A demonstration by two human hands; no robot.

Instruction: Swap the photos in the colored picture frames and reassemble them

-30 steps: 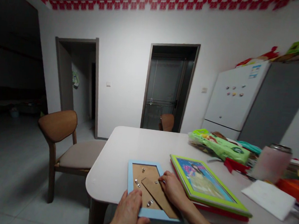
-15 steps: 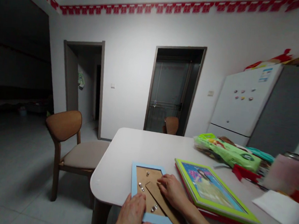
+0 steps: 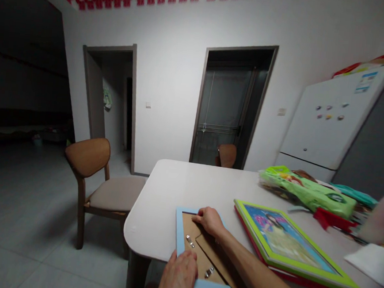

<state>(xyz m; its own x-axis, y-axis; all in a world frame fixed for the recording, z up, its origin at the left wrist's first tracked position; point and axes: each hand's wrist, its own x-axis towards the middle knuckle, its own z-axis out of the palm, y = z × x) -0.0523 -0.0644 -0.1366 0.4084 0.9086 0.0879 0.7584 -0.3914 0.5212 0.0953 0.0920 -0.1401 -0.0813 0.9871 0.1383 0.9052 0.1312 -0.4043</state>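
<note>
A light blue picture frame (image 3: 179, 231) lies face down at the table's near edge, its brown backing board (image 3: 203, 253) upward. Two metal clips show on the backing, one at the left side (image 3: 190, 240) and one near the bottom (image 3: 209, 272). My left hand (image 3: 180, 271) grips the frame's near left corner, thumb below the near edge, fingers over the left side. At the frame's far end, the fingers of my right hand (image 3: 209, 220) are pinched together where the top clip sits, covering it. My right forearm crosses over the backing's right part.
Right of the blue frame, a green picture frame (image 3: 284, 240) with a picture of a long-haired figure rests on a red one (image 3: 314, 284). Behind are a green package (image 3: 314, 196), white paper (image 3: 372, 262) and a blurred pink container (image 3: 380, 221). A chair (image 3: 115, 193) stands left of the white table (image 3: 189, 183).
My right hand has moved from the middle of the backing to the far end and closed over the top clip. My left hand keeps its grip. The view has shifted slightly.
</note>
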